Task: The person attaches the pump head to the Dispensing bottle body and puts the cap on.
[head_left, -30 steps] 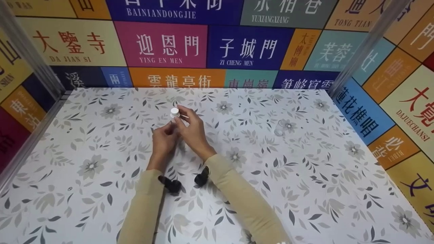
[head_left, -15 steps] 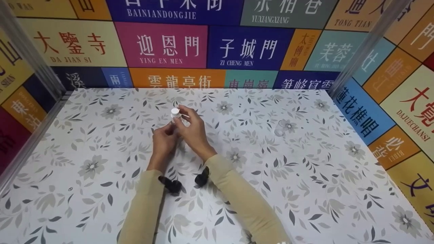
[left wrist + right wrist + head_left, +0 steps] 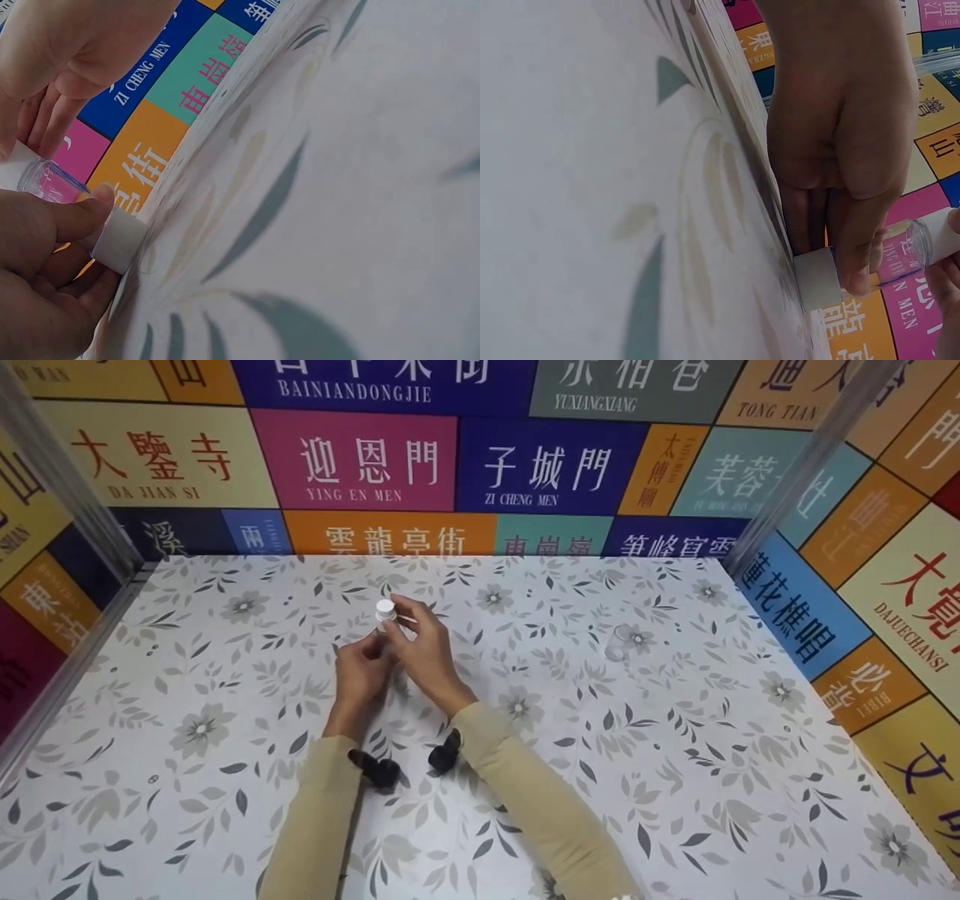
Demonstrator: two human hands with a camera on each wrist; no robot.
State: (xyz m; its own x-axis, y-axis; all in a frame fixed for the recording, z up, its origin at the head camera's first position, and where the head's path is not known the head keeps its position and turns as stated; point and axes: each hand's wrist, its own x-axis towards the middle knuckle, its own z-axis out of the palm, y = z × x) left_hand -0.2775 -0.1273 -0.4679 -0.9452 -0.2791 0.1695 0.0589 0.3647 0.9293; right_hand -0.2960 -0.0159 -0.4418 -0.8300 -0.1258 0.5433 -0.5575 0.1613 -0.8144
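Observation:
A small clear bottle with a white top (image 3: 385, 610) and a white base (image 3: 120, 240) stands on the table. Its clear body (image 3: 902, 251) shows between the two hands in both wrist views. My left hand (image 3: 361, 669) pinches the lower part just above the base, thumb on one side. Higher up, the thumb and fingers of my right hand (image 3: 427, 651) hold the white top. In the head view, the hands hide most of the bottle below its top.
A clear, colourless cup or cap (image 3: 619, 645) lies on the floral-patterned table (image 3: 570, 765) to the right. Behind the table and along its sides stand panels (image 3: 360, 461) with coloured blocks of lettering. Clear posts (image 3: 817, 454) rise at the back corners.

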